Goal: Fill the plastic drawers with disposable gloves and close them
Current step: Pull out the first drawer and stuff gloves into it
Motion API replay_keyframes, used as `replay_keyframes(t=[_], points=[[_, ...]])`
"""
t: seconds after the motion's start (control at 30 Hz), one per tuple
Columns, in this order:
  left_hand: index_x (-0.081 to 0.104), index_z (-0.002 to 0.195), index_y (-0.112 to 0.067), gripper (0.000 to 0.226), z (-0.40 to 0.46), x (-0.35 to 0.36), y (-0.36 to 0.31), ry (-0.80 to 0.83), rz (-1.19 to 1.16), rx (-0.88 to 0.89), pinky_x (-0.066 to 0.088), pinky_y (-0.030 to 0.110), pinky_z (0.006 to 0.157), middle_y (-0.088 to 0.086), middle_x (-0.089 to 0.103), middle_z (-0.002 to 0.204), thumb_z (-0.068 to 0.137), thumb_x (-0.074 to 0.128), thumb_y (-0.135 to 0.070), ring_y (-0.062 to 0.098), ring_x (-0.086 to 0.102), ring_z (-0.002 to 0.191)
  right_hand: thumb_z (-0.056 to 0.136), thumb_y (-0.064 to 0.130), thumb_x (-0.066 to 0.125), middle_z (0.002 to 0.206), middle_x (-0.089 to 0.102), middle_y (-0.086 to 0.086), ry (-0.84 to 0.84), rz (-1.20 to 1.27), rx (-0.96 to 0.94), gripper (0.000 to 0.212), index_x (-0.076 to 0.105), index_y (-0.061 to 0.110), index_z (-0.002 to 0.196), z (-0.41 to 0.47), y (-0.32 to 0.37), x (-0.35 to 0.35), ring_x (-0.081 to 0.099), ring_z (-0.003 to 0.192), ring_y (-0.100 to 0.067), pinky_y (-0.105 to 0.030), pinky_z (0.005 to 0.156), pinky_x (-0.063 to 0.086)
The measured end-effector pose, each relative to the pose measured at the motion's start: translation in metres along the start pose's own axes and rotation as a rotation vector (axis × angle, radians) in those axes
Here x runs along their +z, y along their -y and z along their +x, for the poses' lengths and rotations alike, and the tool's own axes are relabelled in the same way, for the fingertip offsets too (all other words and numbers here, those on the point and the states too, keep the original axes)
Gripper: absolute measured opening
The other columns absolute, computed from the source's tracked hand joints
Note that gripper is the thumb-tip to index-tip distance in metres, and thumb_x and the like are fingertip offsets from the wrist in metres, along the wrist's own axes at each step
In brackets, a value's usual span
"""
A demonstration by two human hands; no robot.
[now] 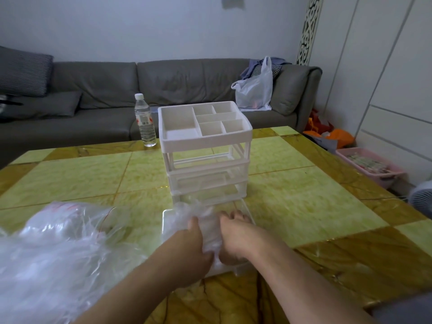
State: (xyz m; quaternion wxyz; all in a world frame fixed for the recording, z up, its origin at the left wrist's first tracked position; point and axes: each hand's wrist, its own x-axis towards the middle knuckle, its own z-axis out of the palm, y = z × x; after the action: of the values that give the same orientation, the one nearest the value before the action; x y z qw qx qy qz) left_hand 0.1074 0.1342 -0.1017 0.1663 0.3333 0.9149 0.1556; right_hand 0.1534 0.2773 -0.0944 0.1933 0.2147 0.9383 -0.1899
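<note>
A white plastic drawer unit [205, 146] with a compartmented top tray stands mid-table; its upper slot is hollow. One clear drawer [246, 212] lies pulled out on the table in front of it. Inside that drawer sits a bunch of clear disposable gloves [210, 232]. My left hand [195, 246] grips the bunch from the left. My right hand [233, 239] presses on it from the right, fingers curled over the gloves. A large clear bag of gloves [53, 249] lies at the near left.
A water bottle [145, 120] stands behind the unit to the left. The yellow-green tiled table [304, 195] stretches around. A grey sofa [117, 90] with a white plastic bag [254, 87] runs behind. A pink basket [367, 164] and a fan [420, 197] sit at the right.
</note>
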Motion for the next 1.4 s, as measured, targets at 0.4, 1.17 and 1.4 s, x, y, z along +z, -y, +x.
replay_keyframes(t=[0.4,1.17,1.4], points=[[-0.007,0.153,0.011,0.108,0.022,0.008,-0.015,0.029,0.038,-0.239,0.053,0.04,0.1,0.018,0.062,0.137,0.09,0.062,-0.043,0.029,0.064,0.121,0.09,0.023,0.077,0.171,-0.007,0.008,0.024,-0.047,-0.074,0.106,0.007,0.055,0.163,-0.001,0.005,-0.003,0.008,0.157,-0.036,-0.054,0.12,0.041],[0.007,0.154,-0.007,0.094,0.026,0.017,-0.023,-0.027,-0.052,-0.374,0.017,0.039,0.122,0.014,0.018,0.146,0.092,0.052,-0.062,0.036,0.02,0.141,0.087,0.026,0.076,0.166,0.014,-0.005,-0.051,0.084,-0.032,0.096,0.018,0.017,0.164,0.009,-0.003,0.012,0.009,0.157,-0.031,-0.043,0.127,0.027],[0.004,0.158,-0.004,0.092,0.019,0.002,-0.025,0.084,0.028,-0.343,0.023,0.043,0.122,0.021,0.014,0.158,0.098,0.056,-0.05,0.043,0.02,0.149,0.087,0.027,0.074,0.158,0.029,-0.01,-0.141,0.147,-0.047,0.078,0.036,0.011,0.153,-0.003,-0.002,0.009,0.026,0.152,-0.033,-0.04,0.124,0.032]])
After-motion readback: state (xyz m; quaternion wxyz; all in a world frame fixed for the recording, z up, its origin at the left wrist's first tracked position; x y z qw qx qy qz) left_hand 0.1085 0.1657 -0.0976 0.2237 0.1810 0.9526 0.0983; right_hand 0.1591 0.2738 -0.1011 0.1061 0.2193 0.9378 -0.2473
